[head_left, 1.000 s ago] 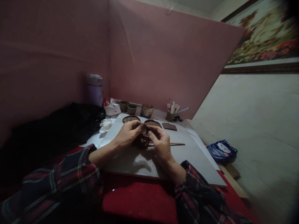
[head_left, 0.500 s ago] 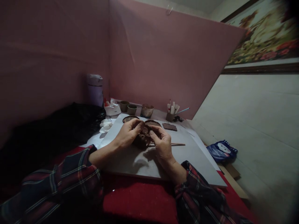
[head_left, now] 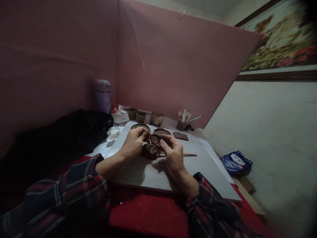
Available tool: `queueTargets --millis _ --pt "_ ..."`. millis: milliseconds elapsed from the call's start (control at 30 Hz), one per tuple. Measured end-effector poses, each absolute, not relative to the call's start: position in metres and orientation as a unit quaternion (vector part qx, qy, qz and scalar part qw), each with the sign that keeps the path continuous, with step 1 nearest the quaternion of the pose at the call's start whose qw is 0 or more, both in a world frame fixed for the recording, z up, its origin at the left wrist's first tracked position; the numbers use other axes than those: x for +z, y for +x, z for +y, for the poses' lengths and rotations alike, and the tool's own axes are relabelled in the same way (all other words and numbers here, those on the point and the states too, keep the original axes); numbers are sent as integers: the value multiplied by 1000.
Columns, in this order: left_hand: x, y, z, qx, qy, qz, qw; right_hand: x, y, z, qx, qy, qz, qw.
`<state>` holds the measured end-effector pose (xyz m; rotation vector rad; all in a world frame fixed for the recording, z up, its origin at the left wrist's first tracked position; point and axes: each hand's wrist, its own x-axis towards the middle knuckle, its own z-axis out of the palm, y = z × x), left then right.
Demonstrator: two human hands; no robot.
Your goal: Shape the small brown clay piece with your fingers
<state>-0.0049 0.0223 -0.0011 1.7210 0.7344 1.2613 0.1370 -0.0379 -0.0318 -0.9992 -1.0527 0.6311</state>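
My right hand grips a small rounded piece of dark brown clay between thumb and fingers. My left hand is closed in a pinch at the left of that piece, with a bit of brown clay at its fingertips. Just beneath both hands a rough lump of clay rests on the pale board. A thin wooden stick lies beside the lump, partly hidden behind my right hand.
Round clay pieces and a flat clay slab lie at the board's far side. Behind stand small cups, a stained pot and a tool holder. A black bag and a purple bottle are left.
My left hand has drawn slightly left, away from my right fingers, with clay at its fingertips. More of the piece in my right hand and of the lump below now shows.
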Motion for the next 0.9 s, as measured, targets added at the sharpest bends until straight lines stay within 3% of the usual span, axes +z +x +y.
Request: queueTargets --millis 400,633,900 --pt "0 -6 18 506 680 283 448 -32 138 -37 272 -447 -479 704" --pt "1 -4 11 476 668 250 515 -32 139 -38 245 -450 -490 705" --pt "2 -7 15 473 563 240 633 -24 134 -44 338 -374 -527 684"
